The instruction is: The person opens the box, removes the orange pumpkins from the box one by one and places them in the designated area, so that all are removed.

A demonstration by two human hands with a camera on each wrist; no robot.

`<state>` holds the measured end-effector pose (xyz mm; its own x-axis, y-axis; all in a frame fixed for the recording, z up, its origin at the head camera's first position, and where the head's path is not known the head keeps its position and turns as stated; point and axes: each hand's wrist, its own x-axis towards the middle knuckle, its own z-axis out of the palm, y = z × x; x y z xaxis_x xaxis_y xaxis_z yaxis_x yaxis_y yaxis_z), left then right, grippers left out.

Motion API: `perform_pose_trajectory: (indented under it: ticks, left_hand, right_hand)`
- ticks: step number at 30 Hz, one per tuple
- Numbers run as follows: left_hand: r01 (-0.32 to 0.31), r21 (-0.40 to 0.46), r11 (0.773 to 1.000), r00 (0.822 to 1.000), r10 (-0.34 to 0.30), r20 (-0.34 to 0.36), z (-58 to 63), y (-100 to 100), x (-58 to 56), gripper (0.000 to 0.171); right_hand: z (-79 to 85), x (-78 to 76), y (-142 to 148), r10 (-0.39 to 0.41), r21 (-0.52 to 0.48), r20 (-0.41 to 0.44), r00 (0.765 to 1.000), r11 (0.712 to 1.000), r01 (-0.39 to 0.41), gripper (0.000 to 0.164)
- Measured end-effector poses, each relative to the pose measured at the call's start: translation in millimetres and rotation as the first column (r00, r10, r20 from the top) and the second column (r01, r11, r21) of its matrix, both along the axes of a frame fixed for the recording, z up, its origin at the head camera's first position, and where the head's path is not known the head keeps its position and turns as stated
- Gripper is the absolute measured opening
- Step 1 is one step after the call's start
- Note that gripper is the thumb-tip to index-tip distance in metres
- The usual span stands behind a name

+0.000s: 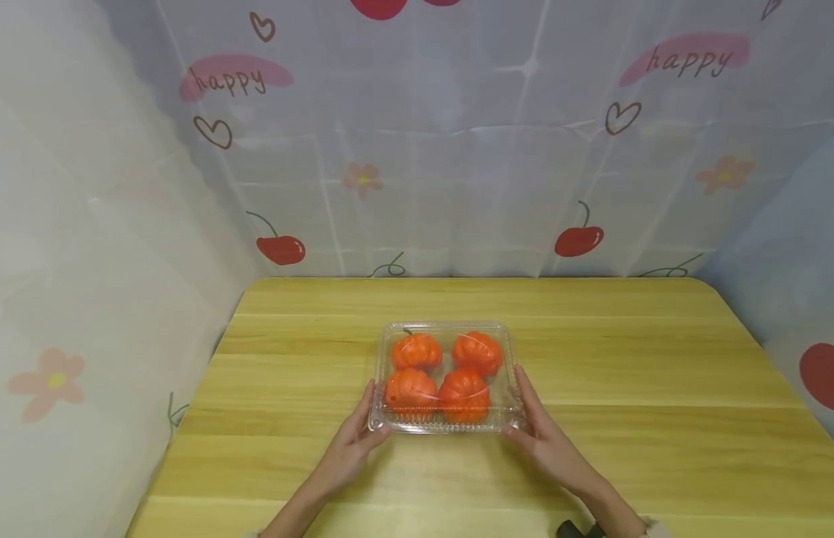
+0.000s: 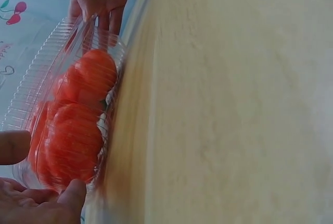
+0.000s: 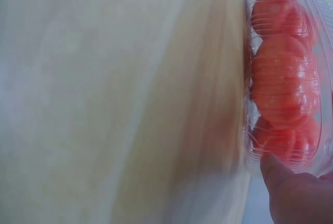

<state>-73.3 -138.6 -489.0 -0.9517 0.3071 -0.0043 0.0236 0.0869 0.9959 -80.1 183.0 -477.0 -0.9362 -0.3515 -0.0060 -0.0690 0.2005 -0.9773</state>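
Note:
A clear plastic clamshell box [image 1: 447,427] with a ribbed side holds several small orange pumpkins [image 1: 465,392]; its lid is down over them. My left hand [image 1: 346,448] grips the box's left side, thumb at the near corner and fingers along the wall. On the opposite side my right hand [image 1: 551,448] holds it the same way, its thumb at the near right corner. In the left wrist view the pumpkins [image 2: 78,140] show through the wall, between both hands. From the right wrist view, a finger of my right hand [image 3: 302,193] touches the box's end.
The box is over a light wooden table [image 1: 289,359]. Behind the table hangs a pale curtain [image 1: 444,187] printed with cherries, hearts and flowers, with more such sheeting [image 1: 87,224] at the left. A small black object [image 1: 570,529] shows beside the right wrist.

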Motion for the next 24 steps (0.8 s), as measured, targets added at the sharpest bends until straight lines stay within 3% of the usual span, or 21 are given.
perform_pose_trajectory:
  ticks: [9,24]
  left_hand:
    - [0.032,0.054,0.998,0.999,-0.032,-0.012,0.3,-4.3,2.1,0.073]
    - [-0.005,0.144,0.990,1.000,0.002,0.025,-2.0,-0.6,5.2,0.068]
  right_hand:
    - [-1.6,0.3,-2.6,0.004,0.009,0.019,1.000,1.000,-0.004,0.092]
    - [3.5,1.2,-1.4,0.000,0.014,0.031,1.000,1.000,0.000,0.091]
